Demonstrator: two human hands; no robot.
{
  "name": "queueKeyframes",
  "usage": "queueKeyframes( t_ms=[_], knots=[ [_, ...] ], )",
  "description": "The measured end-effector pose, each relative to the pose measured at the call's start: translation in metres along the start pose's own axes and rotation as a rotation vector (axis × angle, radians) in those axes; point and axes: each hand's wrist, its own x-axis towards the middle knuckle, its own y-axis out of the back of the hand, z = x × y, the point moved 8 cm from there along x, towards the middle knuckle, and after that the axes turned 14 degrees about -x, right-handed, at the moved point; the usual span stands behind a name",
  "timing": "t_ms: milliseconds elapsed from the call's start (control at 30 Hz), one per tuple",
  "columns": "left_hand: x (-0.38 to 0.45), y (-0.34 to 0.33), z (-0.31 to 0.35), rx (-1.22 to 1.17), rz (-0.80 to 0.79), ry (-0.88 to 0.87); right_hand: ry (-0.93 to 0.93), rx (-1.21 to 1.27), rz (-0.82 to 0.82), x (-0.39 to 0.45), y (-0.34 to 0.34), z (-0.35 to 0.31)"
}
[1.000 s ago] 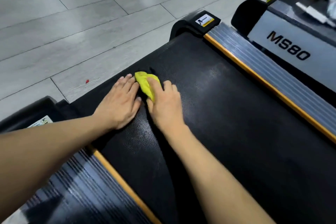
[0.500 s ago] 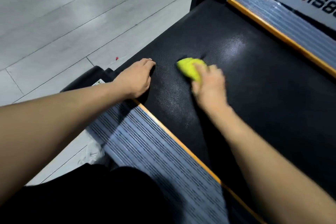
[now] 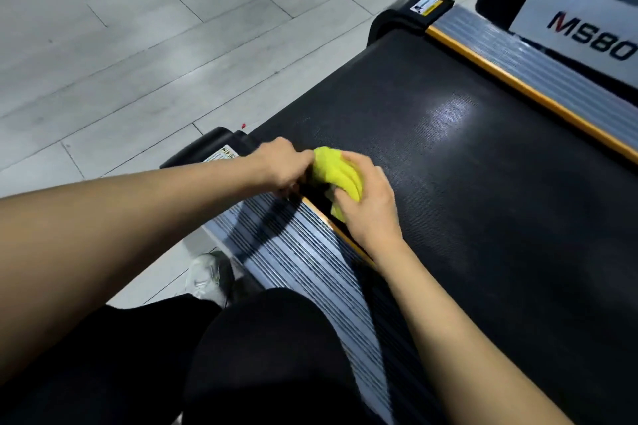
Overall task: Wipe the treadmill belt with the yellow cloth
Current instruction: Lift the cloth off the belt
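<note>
Grey floor point(image 3: 145, 55) lies beyond the black treadmill belt point(image 3: 448, 183), where I see both hands, left hand point(image 3: 281, 166) and right hand point(image 3: 367, 203), gripping the bunched yellow cloth point(image 3: 336, 172) at the ribbed side rail point(image 3: 303, 252).

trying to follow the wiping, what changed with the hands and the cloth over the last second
The right hand carried the yellow cloth from mid-belt back to the belt's near edge, by the side rail, and now holds it bunched up. The left hand, earlier flat on the treadmill belt, has come over to the cloth with its fingers curled. The cloth never left the right hand.
</note>
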Motion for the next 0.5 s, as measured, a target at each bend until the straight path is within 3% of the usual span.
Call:
queueKeyframes(
  t_ms=[100, 200, 267, 433, 500],
  knots=[
    [-0.021, -0.023, 0.001, -0.492, -0.149, 0.103, -0.018, 0.113, 0.126, -0.017, 0.019, -0.020],
    [-0.034, -0.015, 0.016, -0.639, -0.108, -0.024, 0.063, 0.158, 0.111, -0.033, 0.031, -0.046],
    [-0.045, -0.002, 0.023, -0.644, -0.100, -0.125, 0.087, 0.249, 0.077, -0.044, 0.038, -0.055],
    [-0.067, 0.030, 0.020, -0.364, -0.214, -0.302, -0.055, 0.353, 0.082, -0.039, 0.052, -0.048],
    [-0.071, 0.035, 0.020, -0.291, -0.284, -0.347, -0.066, 0.381, -0.028, -0.024, 0.043, -0.052]
  ],
)
